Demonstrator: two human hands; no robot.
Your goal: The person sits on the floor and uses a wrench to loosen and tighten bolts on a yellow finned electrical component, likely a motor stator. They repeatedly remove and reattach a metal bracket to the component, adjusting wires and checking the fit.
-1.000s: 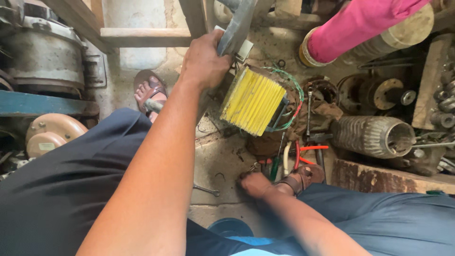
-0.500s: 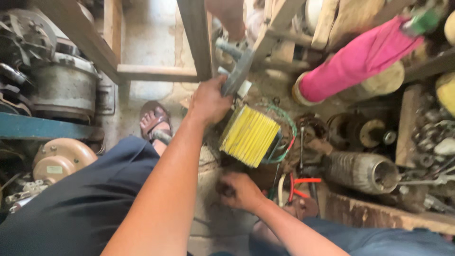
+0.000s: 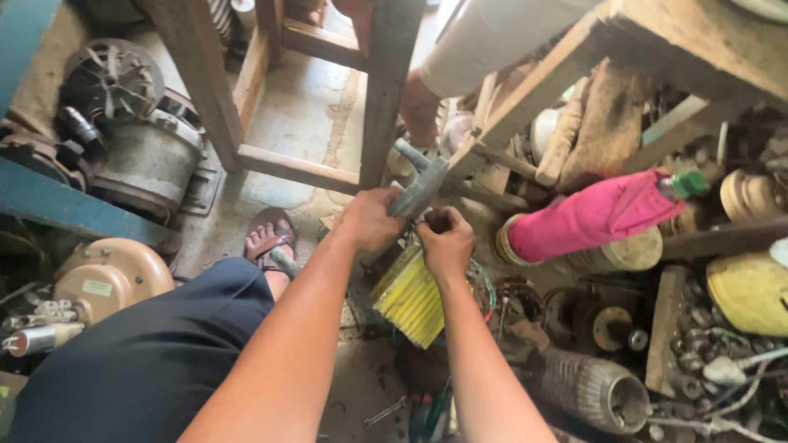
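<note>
**Two hands on a grey tool above a yellow core**

Head view, looking down. Two bare hands meet at centre. The left hand (image 3: 371,220) is closed in a fist around the shaft of one grey metal tool (image 3: 420,187), whose upper end rises toward a wooden post (image 3: 387,90). The right hand (image 3: 446,242) is also curled shut, thumb pressed to fingers, touching the tool just below the left hand; what it pinches cannot be told. Directly beneath both hands lies one yellow core (image 3: 412,298), a ribbed block with green wire (image 3: 486,285) looping out at its right side. One sandalled foot (image 3: 268,238) rests on the concrete floor left of the hands; a dark trouser leg (image 3: 148,361) fills the lower left.

Surroundings: two motors at left, one grey and finned (image 3: 144,156), one tan (image 3: 107,279). At right, one pink sleeve-like cover (image 3: 587,221) lies over a cylinder, one yellow drum (image 3: 751,291) sits at the edge, and one ribbed metal cylinder (image 3: 587,390) lies at lower right. Another person's hand (image 3: 420,107) and pale sleeve (image 3: 492,37) show behind the post. The wooden frame crowds the tool's upper end.
</note>
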